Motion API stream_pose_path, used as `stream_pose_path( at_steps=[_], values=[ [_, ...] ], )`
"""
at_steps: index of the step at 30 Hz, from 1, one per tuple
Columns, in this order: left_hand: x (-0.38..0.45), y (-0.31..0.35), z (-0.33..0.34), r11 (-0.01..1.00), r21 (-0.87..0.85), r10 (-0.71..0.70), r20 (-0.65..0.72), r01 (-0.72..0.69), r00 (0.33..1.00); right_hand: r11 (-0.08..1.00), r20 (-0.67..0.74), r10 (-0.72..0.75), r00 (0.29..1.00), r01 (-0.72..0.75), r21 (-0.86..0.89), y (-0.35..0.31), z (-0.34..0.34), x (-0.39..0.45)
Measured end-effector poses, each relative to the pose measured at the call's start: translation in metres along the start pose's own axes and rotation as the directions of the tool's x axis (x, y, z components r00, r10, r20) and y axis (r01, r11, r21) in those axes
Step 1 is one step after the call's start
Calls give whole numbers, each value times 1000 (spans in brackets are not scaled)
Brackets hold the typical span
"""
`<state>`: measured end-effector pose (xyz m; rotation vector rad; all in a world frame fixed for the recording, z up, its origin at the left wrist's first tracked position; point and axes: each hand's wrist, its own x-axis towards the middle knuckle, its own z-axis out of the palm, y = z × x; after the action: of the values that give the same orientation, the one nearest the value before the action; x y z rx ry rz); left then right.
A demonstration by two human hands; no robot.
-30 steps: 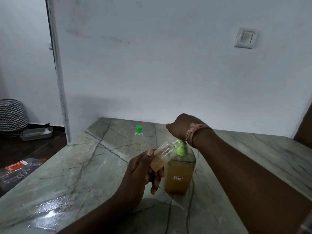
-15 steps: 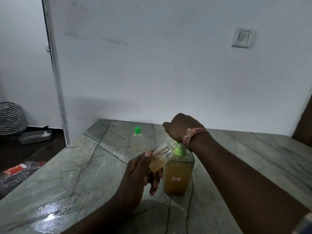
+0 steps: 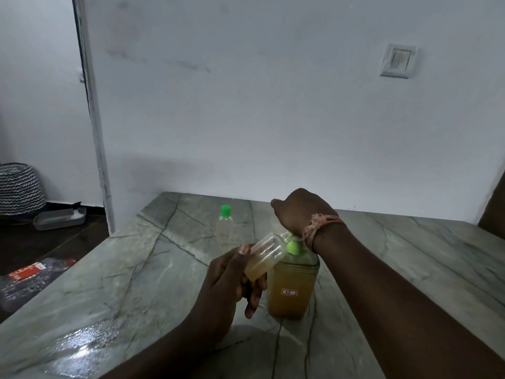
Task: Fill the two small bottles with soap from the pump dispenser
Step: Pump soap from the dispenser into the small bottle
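Fingers (image 3: pixel 254 294) of left hand (image 3: pixel 232 285) grip small bottle (image 3: pixel 263 257), tilted, mouth at pump dispenser (image 3: pixel 292 283) spout; part-filled, amber. Right hand (image 3: pixel 300 212) presses pump, fingers hidden, state unclear. Capped bottle (image 3: pixel 224 225) stands on counter (image 3: pixel 136 269) behind.

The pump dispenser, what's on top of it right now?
The right hand presses down over the pump dispenser; its green collar shows, but the pump head and nozzle are hidden.

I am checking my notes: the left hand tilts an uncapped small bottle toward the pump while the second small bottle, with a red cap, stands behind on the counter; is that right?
Not quite: the head view shows the second small bottle has a green cap, not red. The rest holds: the left hand tilts the uncapped small bottle toward the pump dispenser, and the second bottle stands behind on the counter.
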<state>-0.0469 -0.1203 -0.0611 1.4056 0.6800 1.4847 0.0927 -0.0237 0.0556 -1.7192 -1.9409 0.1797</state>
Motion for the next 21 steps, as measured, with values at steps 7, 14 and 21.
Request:
stream_pose_path(
  at_steps=[7, 14, 21],
  values=[
    [-1, 2, 2, 1000, 11, 10, -8, -10, 1000, 995, 53, -30, 998, 35, -95, -3, -8, 1],
    [0, 1, 1, 1000, -1, -6, -18, 6, 1000, 1000, 48, 12, 999, -11, -27, 0, 1, 2],
    [-1, 3, 2, 1000, -3, -11, 5, 11, 1000, 984, 1, -65, 998, 65, -166, -4, -9, -2]
  ],
)
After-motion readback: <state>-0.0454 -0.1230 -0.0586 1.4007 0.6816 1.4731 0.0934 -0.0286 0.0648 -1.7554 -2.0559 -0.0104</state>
